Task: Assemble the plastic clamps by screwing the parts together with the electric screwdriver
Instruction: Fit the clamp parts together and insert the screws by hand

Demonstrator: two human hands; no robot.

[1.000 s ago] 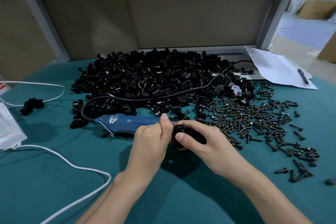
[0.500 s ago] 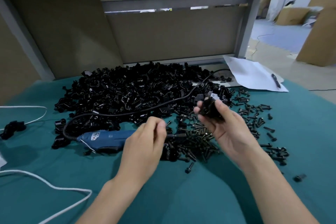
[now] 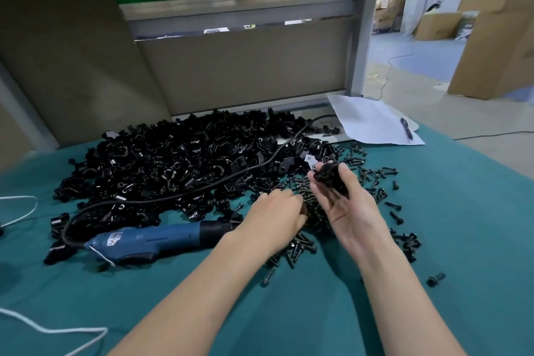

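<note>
The right hand's [image 3: 351,208] fingers [image 3: 318,190] and thumb curl round a black plastic clamp [image 3: 331,178], held raised above the scattered screws [image 3: 372,179]. The left hand [image 3: 274,218] lies knuckles-up beside it, fingertips buried among the screws; whether they pinch one cannot be told. The blue electric screwdriver [image 3: 150,240] lies on the green table [image 3: 462,225], its nose beneath the left wrist, beside the heap of clamp parts [image 3: 173,165].
</note>
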